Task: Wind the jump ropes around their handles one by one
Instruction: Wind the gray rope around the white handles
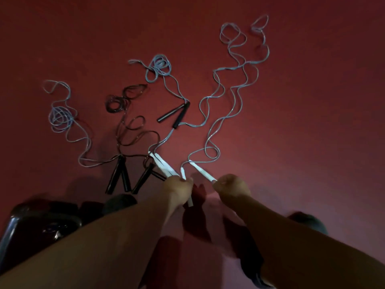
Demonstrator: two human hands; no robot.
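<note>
Five jump ropes lie spread on a dull red, matte surface (312, 122) whose nature cannot be told in the dim light. The left hand (179, 189) is curled round a slim white handle (190, 202), a smooth rod whose long axis runs nearly straight away from the person, one end showing above the fist and the other below it. The right hand (232, 187) is curled round the near end of the matching white handle (203, 173), which points away and to the left. From both handle tips a thin, glossy grey cord (235, 94) runs away in loose waves and small loops toward the far right of the surface. Just left of the left hand lies a second pair of white handles (163, 164), side by side, angled away to the left. Further left lie two V-shaped pairs of black handles (118, 176), and one more black pair (177, 115) lies beyond, its cord coiled behind it. A dark brown cord (125, 97) lies tangled in coils at centre left. A dark, shiny object (31, 232) sits at the near left edge.
</note>
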